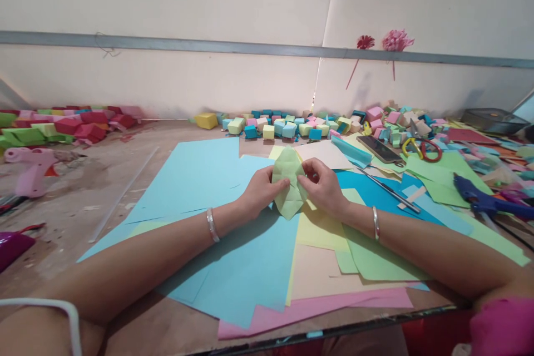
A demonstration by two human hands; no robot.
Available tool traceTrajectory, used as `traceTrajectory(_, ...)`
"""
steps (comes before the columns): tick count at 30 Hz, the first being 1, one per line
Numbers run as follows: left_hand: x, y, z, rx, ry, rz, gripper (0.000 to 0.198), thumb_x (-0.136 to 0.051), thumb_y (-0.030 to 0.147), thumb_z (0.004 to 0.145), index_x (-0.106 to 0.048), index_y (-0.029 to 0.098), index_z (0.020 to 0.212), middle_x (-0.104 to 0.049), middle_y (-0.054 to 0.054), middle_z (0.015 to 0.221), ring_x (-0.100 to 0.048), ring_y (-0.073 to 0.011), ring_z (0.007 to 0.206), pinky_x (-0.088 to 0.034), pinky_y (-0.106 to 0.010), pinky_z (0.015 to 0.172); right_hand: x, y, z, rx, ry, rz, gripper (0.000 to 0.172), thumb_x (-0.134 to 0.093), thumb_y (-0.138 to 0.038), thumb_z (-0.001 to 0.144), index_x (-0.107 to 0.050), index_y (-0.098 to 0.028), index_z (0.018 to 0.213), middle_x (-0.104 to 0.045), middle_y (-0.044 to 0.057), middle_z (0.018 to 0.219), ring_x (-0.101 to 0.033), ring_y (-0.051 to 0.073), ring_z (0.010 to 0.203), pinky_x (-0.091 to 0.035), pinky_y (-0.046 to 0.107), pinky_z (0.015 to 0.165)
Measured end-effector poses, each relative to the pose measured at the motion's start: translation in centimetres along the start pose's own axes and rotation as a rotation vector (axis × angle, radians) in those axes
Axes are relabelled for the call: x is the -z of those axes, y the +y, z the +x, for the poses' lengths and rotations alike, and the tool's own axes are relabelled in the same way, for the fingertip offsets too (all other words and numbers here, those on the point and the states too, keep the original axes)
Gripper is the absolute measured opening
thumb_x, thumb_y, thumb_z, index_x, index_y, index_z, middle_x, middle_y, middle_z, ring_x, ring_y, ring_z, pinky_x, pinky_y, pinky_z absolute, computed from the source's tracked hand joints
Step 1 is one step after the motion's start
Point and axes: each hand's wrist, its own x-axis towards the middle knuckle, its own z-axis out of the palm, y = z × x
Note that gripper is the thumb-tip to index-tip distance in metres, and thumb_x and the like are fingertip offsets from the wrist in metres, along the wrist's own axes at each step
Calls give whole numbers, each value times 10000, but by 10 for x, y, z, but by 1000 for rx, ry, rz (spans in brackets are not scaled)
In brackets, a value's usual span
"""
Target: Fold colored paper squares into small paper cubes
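A creased light green paper [288, 162], partly folded and pointed at its top and bottom, is held up over the table between my hands. My left hand [262, 190] pinches its left edge, the thumb lying across the front. On the opposite edge, my right hand [324, 184] grips it with thumb and curled fingers. Beneath both hands lie overlapping sheets, with large light blue paper [208, 178] to the left and yellow paper [323, 228] and green paper [386, 253] to the right. Fingers behind the folded paper are hidden.
Small folded paper cubes [287, 129] line the wall. A phone [379, 149], scissors [422, 150], a pen [394, 192] and a blue glue gun [488, 197] lie on the right. At left are a pink glue gun [33, 169] and a clear glue stick [125, 194].
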Motion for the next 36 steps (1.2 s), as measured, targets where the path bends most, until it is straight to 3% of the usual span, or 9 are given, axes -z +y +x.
traceTrajectory(9,2,0,-1,-63,5,99,327,-739,328,677,-658,152,940,-697,-43,872,-640,-197,773,-492,-277,635,-1,-1,-2,63,-39,-40,78,-564,-227,757,-632,-190,767,-645,32,833,-528,129,659,-454,261,634)
traceTrajectory(14,2,-3,0,-29,-4,57,335,-727,409,708,-673,159,923,-694,-40,841,-626,-177,700,-480,-272,598,1,-3,-2,91,-48,-63,104,-553,-218,773,-653,-190,781,-666,35,807,-569,139,683,-449,265,625)
traceTrajectory(17,2,-5,1,-63,-22,123,308,-712,398,720,-682,154,905,-680,-27,793,-615,-175,689,-476,-266,587,0,-4,-2,50,-14,-43,49,-578,-231,756,-602,-190,768,-653,16,760,-569,133,660,-446,261,614)
traceTrajectory(21,3,-4,0,-162,-46,279,260,-655,368,760,-701,158,906,-693,-22,815,-626,-192,754,-483,-263,618,0,-6,-2,-53,-26,50,195,-636,-271,708,-523,-197,849,-628,-5,762,-572,134,659,-447,248,577)
traceTrajectory(26,4,1,-1,-232,20,432,230,-644,333,768,-630,188,945,-694,-12,847,-638,-200,800,-484,-274,665,-1,-1,-2,-73,-90,56,104,-602,-277,745,-582,-183,785,-629,0,752,-572,138,682,-449,256,600)
traceTrajectory(31,3,3,-3,-159,-41,200,297,-647,383,788,-472,213,957,-631,13,787,-633,-157,651,-473,-244,553,-1,8,3,-142,-29,135,119,-587,-261,754,-604,-172,831,-657,15,800,-589,151,704,-459,276,640)
traceTrajectory(36,3,1,-2,-207,-46,63,267,-670,351,778,-534,192,944,-597,-4,931,-611,-108,639,-480,-226,565,0,11,6,-190,12,128,102,-587,-266,740,-579,-184,800,-625,-2,745,-575,155,687,-437,270,606)
